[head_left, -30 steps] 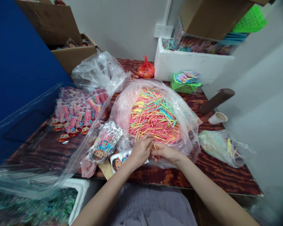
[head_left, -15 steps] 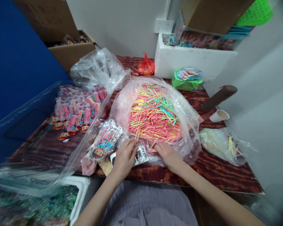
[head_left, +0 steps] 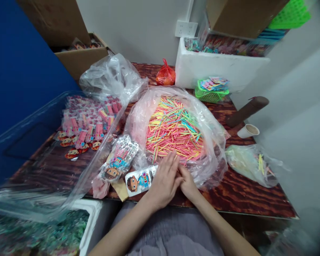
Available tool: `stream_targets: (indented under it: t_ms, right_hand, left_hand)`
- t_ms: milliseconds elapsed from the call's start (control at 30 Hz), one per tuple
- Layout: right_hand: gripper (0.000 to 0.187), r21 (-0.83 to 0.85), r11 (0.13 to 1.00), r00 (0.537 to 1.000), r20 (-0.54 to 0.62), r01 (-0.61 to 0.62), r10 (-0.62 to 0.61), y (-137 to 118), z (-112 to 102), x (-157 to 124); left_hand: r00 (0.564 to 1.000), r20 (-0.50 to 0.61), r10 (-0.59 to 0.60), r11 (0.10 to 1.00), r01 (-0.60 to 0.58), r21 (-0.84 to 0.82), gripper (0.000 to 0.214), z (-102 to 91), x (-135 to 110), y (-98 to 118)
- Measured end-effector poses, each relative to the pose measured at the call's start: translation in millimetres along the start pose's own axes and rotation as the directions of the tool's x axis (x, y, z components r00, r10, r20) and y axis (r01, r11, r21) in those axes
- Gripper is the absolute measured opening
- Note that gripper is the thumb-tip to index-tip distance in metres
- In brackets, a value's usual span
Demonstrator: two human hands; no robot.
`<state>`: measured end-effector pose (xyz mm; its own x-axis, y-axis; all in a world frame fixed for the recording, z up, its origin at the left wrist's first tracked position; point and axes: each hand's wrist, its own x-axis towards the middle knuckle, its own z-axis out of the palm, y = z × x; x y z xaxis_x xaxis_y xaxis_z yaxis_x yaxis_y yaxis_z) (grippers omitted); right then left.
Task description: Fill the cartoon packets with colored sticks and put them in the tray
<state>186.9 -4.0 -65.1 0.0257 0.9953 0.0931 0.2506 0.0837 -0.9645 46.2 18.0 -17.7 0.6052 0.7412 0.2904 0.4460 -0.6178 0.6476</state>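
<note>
A large clear plastic bag (head_left: 214, 156) lies open on the wooden table (head_left: 245, 195), holding a heap of thin coloured sticks (head_left: 173, 128). My left hand (head_left: 164, 183) rests at the bag's near edge with its fingers stretched flat toward the sticks. My right hand (head_left: 188, 183) sits just beside and partly under it, its fingers mostly covered by the left hand. A small cartoon-face packet (head_left: 138, 180) lies left of my left hand. A stack of filled packets (head_left: 120, 158) lies further left.
Many filled packets (head_left: 88, 128) lie in a clear bag at the left. A white foam box (head_left: 216, 67), a green basket (head_left: 210, 93), an orange bag (head_left: 164, 76), a paper cup (head_left: 247, 131), a brown tube (head_left: 247, 110) and a small bag of sticks (head_left: 252, 163) stand around. Cardboard boxes (head_left: 80, 58) sit behind.
My left hand has let go of the small packet and moved right, flattening over my right hand at the bag's near edge. The packet now lies face up on the table.
</note>
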Motion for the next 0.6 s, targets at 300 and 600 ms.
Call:
stream_targets:
  t_ms: [300,600]
  right_hand:
    - [0.017,-0.022,0.999,0.999,0.023,-0.047,0.048,-13,-14,-1]
    - [0.019,0.04,0.999,0.998,0.053,-0.025,0.023,-4,-15,-6]
  left_hand:
    - [0.978,-0.161,-0.136,0.97,0.165,0.179,0.042,-33.0,-24,-27]
    - [0.955,0.012,-0.296,0.865,0.263,0.426,0.032,-53.8,-44,-57]
